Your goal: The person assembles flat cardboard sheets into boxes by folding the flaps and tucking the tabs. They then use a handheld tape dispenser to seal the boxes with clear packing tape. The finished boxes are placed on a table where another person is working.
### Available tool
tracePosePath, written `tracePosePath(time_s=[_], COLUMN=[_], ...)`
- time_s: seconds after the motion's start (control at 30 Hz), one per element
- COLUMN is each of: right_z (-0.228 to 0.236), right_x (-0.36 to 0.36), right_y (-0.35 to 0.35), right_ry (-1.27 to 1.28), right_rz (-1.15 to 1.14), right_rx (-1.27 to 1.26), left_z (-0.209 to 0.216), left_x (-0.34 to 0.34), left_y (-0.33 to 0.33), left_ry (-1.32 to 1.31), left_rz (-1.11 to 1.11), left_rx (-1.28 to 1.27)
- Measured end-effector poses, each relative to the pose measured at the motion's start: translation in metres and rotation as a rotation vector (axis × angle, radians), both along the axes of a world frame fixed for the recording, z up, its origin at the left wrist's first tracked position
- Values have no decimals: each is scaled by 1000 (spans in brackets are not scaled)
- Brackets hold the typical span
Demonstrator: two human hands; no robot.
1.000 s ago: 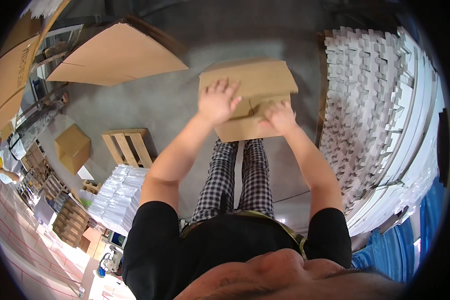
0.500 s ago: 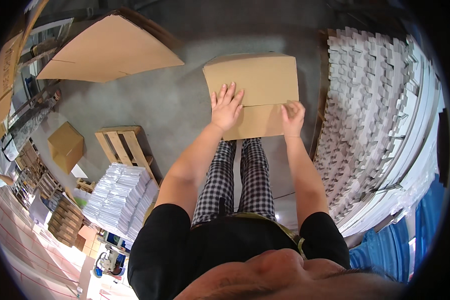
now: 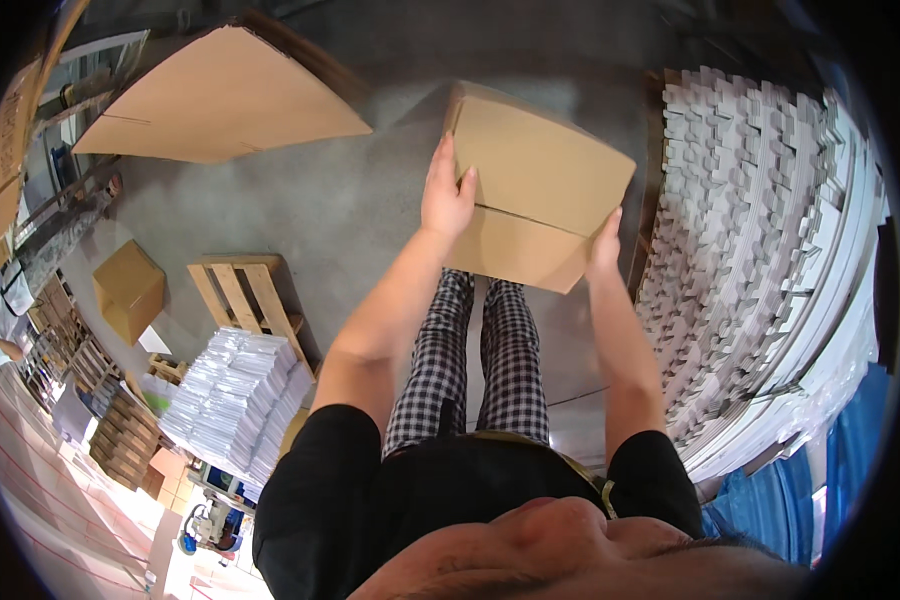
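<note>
A brown cardboard box (image 3: 545, 165), its top flaps folded in to meet at a seam, is tilted clockwise in front of my legs. My left hand (image 3: 450, 190) lies along its left side, thumb over the top edge and fingers against the wall. On the opposite side, near the lower right corner, my right hand (image 3: 606, 243) presses against the wall; part of its fingers is hidden behind the box. The box is gripped between both palms. Its underside is out of sight.
At the right stand tall stacks of white notched panels (image 3: 730, 230) close to my right arm. A large cardboard sheet (image 3: 225, 100) lies upper left. Left are a wooden pallet (image 3: 255, 290), a stack of white packets (image 3: 235, 400) and a smaller carton (image 3: 130, 290). Another person's arm shows at the far left.
The box has turned clockwise and shifted right. My hands have gone from lying on its top flaps to gripping its left and right sides.
</note>
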State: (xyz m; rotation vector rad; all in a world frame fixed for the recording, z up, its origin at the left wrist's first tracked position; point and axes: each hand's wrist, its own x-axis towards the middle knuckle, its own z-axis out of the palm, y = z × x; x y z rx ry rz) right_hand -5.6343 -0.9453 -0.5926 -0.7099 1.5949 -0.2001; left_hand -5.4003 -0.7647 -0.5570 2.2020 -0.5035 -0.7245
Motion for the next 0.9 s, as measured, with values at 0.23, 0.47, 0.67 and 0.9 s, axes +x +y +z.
tracePosePath(time_s=[0.23, 0.47, 0.67, 0.9], right_z=[-16, -20, -35, 6], right_x=[14, 28, 21, 105], right_y=[19, 4, -12, -65], right_ry=[289, 549, 371, 244], right_rz=[147, 450, 419, 571], right_rx=[-296, -540, -541, -552], left_z=[-14, -35, -47, -29], left_x=[14, 21, 32, 73], left_y=[1, 2, 6, -6], left_ry=[-37, 53, 354, 249], left_rz=[-104, -16, 63, 125], left_rx=[291, 100, -7, -190])
